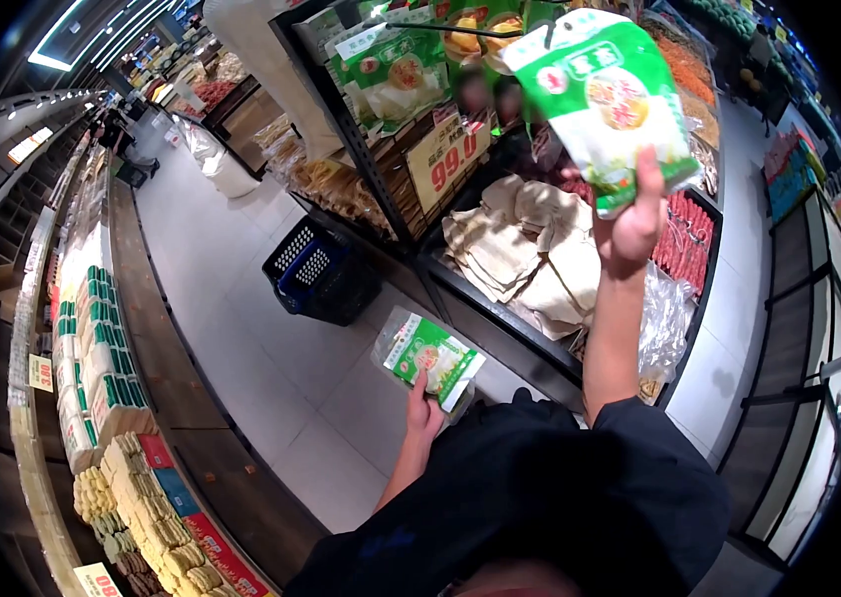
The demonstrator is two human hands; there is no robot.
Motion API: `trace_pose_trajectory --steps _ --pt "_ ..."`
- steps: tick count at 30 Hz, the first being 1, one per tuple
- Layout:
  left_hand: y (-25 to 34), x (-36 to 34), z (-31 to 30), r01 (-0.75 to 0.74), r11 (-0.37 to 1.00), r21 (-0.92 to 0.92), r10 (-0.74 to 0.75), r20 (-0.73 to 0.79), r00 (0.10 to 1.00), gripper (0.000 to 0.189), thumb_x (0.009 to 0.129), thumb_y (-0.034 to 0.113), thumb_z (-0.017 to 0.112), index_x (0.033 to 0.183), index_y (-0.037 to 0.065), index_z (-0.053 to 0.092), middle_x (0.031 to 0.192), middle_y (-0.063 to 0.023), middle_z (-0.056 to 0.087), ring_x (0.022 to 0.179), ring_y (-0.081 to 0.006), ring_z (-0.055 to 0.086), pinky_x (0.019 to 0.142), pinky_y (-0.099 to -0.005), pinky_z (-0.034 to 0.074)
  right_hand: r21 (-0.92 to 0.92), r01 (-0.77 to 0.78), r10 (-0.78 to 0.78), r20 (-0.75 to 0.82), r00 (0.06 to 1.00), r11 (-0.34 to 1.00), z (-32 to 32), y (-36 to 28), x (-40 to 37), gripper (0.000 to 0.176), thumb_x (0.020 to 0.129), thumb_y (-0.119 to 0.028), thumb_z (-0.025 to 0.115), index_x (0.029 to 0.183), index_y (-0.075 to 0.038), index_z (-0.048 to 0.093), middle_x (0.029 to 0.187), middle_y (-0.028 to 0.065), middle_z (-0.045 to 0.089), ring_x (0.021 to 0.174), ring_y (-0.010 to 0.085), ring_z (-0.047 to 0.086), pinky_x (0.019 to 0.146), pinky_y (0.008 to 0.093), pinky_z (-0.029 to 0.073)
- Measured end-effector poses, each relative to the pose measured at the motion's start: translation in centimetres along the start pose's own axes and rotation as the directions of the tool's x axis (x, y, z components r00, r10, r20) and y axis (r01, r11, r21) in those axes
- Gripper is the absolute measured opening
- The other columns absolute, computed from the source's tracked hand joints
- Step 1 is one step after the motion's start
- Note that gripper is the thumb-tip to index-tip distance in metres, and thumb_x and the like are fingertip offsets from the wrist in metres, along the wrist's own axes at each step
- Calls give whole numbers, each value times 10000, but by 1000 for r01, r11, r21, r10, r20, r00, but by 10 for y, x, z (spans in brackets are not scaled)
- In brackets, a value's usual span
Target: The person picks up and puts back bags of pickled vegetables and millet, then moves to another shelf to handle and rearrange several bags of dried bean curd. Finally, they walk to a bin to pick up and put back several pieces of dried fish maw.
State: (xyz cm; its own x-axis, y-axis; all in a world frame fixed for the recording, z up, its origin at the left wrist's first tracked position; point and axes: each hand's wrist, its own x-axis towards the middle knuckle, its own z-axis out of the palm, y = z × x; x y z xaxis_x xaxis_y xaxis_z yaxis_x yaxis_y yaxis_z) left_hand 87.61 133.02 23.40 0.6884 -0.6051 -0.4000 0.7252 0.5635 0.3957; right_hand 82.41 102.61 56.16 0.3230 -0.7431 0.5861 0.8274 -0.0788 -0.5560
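My right hand (631, 221) is raised at the display rack, its thumb pressed on the front of a green and white food packet (612, 99). That packet is at the end of a black hanging hook (440, 28); whether the hook still passes through it I cannot make out. Lower down, my left hand (424, 410) grips a second green and white packet (432, 360), with clear plastic at its edges. More packets of the same kind (396, 75) hang on the rack to the left of my right hand.
A dark blue shopping basket (326, 271) stands on the tiled floor. Below the rack, a bin holds flat pale dried goods (520, 249) and red packaged sticks (687, 234). A price sign (448, 159) hangs at the rack. Shelves with stacked packs (97, 358) line the left. Another person (122, 139) is far down the aisle.
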Motion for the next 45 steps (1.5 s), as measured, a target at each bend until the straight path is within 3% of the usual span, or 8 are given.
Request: trace_pose_trajectory --steps 8,14,24,26,32,37,40,45 --pt "-4 8 30 25 999 48 -28 62 998 467 975 183 570 1378 29 391 1362 -124 504 1240 -272 514 1064 -437 422 -256 -391 388 -66 919 884 -49 2 -75 491 940 -188 580 1317 85 422 1190 151 598 977 210 640 789 317 557" --pt "-15 19 37 31 995 93 -34 32 999 461 984 214 562 1377 46 390 1355 -103 507 1234 -244 508 1055 -417 422 -139 -834 838 -40 544 535 -47 61 -183 295 946 -130 599 1183 42 562 995 97 662 752 135 632 586 275 535" --pt "-20 16 25 -86 992 90 73 137 988 455 1000 231 521 1404 88 366 1377 -84 487 1258 -237 481 1079 -414 382 -755 -475 809 122 575 452 -57 73 -217 270 901 -157 653 1090 35 635 920 81 706 800 74 645 688 259 513" --pt "-18 12 23 -78 987 142 53 173 984 457 995 221 532 1397 81 366 1363 -85 497 1248 -233 490 1071 -409 394 -844 -495 932 16 361 206 -39 57 -198 264 876 -187 689 1005 43 668 758 61 702 638 112 652 591 269 507" --pt "-12 -2 34 -101 990 97 98 33 995 451 985 181 555 1387 81 374 1353 -89 501 1234 -228 508 1050 -399 424 -816 -556 979 54 199 158 -52 69 -163 370 882 -345 704 827 19 666 615 49 654 482 98 609 463 242 471" --pt "1 -9 16 -117 988 99 114 32 993 449 982 182 562 1380 75 384 1348 -89 508 1229 -234 516 1043 -404 435 -711 -346 669 234 705 613 -47 136 -76 280 925 -254 650 977 20 670 763 44 660 722 85 605 638 247 485" --pt "7 -14 6 -126 987 100 125 16 992 449 986 194 554 1383 68 386 1355 -98 508 1232 -245 517 1034 -417 445 -203 -622 651 324 686 756 -12 169 -22 399 971 -232 578 1296 -12 507 1230 142 607 1133 215 590 854 337 543" --pt "14 -25 5 -143 986 82 142 10 990 454 997 251 530 1385 53 404 1357 -102 525 1228 -250 530 1054 -429 430 398 -659 486 454 746 639 29 208 22 463 960 -300 596 1307 -17 479 1274 135 574 1206 268 531 1036 463 444"
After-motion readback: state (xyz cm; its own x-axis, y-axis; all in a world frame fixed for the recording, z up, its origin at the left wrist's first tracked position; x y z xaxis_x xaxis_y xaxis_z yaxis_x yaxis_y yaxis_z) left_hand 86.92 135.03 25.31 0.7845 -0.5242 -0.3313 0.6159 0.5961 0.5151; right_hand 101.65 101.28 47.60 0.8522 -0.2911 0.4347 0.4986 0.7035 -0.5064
